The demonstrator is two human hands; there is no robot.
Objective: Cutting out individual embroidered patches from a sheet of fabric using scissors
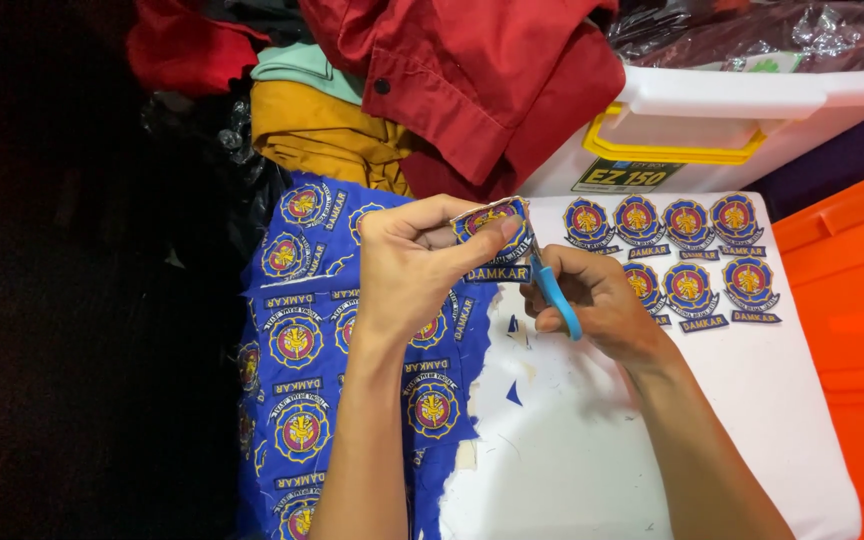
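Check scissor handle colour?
Light blue handles on the scissors, gripped in the right hand; head view shows it.

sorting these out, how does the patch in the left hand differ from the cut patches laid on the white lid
The held patch is pinched in the left hand, raised off the surface; the cut patches lie flat on the white lid. The held patch is single, with the scissors in the right hand at its edge; the cut patches sit untouched in two rows. Both show the same round blue emblem with a gold centre.
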